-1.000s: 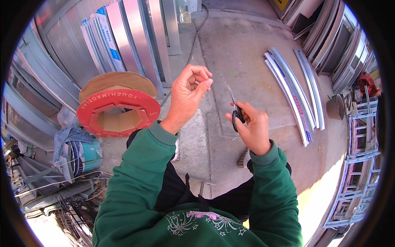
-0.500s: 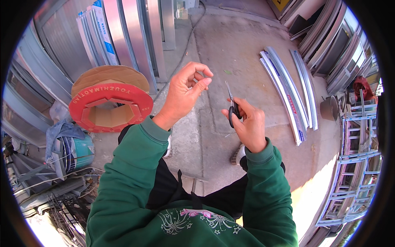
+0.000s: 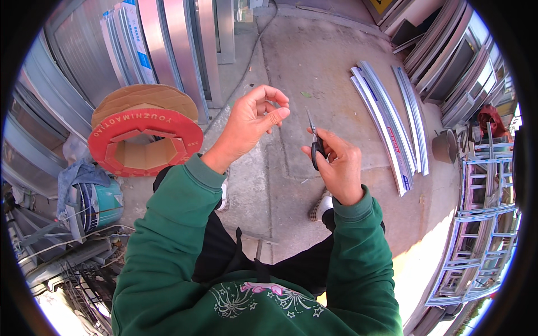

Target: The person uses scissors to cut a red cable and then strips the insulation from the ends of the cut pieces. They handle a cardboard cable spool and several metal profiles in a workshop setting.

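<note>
My right hand [image 3: 343, 168] grips a small pair of scissors [image 3: 316, 147] by its black handles, with the thin metal blades pointing up and away from me. Level with it, to the left, is my left hand [image 3: 249, 124], raised in the air with its fingers curled and the thumb tip close to the index tip, as in a pinch. Whatever may be between those fingertips is too small to make out. A gap separates the left fingertips from the scissors. Both forearms are in green sleeves.
A red cardboard spool [image 3: 109, 147] stands at my left, beside a teal bucket [image 3: 101, 204] with blue cloth. Metal profiles [image 3: 384, 126] lie on the concrete floor at right, near a grey bucket [image 3: 445, 147]. Metal frames [image 3: 476, 241] stand far right; panels [image 3: 179, 50] lean far left.
The scissors have turned slightly in my right hand, and their handles now overlap more. My left hand keeps its curled pose. The surroundings have shifted slightly left in the view.
</note>
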### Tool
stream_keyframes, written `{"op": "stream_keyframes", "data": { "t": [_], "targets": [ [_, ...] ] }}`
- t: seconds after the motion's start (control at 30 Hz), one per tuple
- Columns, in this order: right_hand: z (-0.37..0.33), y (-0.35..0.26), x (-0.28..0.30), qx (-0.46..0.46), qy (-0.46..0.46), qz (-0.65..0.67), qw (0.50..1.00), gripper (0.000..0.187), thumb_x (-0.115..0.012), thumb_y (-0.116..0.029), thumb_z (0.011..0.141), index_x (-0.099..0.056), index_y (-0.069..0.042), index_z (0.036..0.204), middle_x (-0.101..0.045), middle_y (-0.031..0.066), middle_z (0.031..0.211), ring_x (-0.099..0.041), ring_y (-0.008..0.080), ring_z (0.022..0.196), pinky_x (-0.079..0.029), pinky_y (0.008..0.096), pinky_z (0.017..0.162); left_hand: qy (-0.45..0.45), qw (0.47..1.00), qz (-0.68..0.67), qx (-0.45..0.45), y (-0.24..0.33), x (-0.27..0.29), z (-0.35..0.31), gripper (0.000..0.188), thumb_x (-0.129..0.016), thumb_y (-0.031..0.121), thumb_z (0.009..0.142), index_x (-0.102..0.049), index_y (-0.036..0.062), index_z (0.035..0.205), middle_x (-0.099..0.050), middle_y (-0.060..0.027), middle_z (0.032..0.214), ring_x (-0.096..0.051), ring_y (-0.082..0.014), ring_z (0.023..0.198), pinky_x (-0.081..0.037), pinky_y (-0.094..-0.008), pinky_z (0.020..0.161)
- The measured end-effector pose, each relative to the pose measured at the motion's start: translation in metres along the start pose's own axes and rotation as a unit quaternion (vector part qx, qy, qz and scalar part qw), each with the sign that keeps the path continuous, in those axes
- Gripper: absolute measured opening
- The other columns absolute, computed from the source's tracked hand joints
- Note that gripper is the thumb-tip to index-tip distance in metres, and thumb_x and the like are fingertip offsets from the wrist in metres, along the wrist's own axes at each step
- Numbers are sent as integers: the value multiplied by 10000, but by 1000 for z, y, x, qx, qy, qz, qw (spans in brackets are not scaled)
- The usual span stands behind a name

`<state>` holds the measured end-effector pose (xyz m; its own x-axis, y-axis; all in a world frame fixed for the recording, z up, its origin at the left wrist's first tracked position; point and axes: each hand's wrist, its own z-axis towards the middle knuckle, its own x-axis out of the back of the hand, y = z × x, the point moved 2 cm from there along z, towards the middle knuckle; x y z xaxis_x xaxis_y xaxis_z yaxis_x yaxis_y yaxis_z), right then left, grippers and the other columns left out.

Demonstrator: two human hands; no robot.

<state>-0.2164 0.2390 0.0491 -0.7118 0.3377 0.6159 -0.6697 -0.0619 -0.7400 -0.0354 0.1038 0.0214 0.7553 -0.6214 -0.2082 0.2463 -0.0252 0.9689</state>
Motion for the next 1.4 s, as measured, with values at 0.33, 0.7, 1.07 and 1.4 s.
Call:
{"op": "stream_keyframes", "data": {
  "t": [0.33,0.7,1.07,1.4],
  "targets": [
    [-2,-1,1,17,-7,27,999,370,-761,102,825,-726,55,1190,-589,39,748,-526,70,645,-455,231,596,-17,999,17,26,2,-1,0,272,-773,169,966,-629,60,1168,-668,-16,1119,-623,-77,879,-481,-234,692],
    [-2,-9,13,72,-53,-11,996,434,-814,72,778,-729,30,1201,-617,81,785,-601,140,704,-515,289,652,-116,986,-70,95,10,0,-2,391,-811,152,918,-633,33,1245,-648,-43,1197,-617,-88,935,-481,-226,712],
    [-1,-13,15,142,-72,-71,985,477,-823,57,730,-759,-54,1189,-629,73,772,-653,173,682,-535,315,631,-176,970,-111,125,13,0,-5,508,-863,186,863,-623,1,1271,-640,-68,1214,-628,-114,963,-489,-234,708],
    [-1,-17,19,186,-94,-79,975,480,-848,22,705,-771,-58,1172,-668,79,799,-694,208,723,-540,324,651,-224,956,-106,157,16,1,-7,559,-885,220,812,-629,-1,1257,-642,-69,1221,-623,-120,950,-512,-248,744]
  ]
}}
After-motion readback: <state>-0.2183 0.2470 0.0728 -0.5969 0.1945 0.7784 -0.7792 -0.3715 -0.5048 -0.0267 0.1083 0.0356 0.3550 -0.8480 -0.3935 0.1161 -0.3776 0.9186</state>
